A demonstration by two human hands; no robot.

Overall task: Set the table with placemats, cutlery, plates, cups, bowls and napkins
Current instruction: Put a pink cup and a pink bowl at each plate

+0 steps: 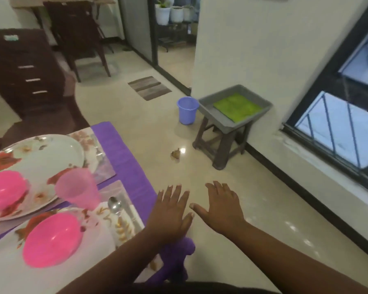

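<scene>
The table at the left wears a purple cloth (123, 153). On it lie floral placemats (103, 164), a far floral plate (40, 153) with a pink bowl (5, 190), and a near floral plate (6, 266) with a second pink bowl (51, 240). A pink cup (77, 190) stands between them. A spoon (115, 205) lies on a patterned napkin (123, 228) near the table's right edge. My left hand (170, 215) hovers flat, fingers spread, just past that edge. My right hand (221, 209) is spread flat beside it over the floor. Both hold nothing.
A grey tray (219, 112) holding green placemats (237, 107) sits on a brown stool (221, 145) by the wall. A blue bucket (187, 110) stands left of it. A window (348, 115) is at the right; dark chairs and a drawer unit (23, 77) stand at the back left.
</scene>
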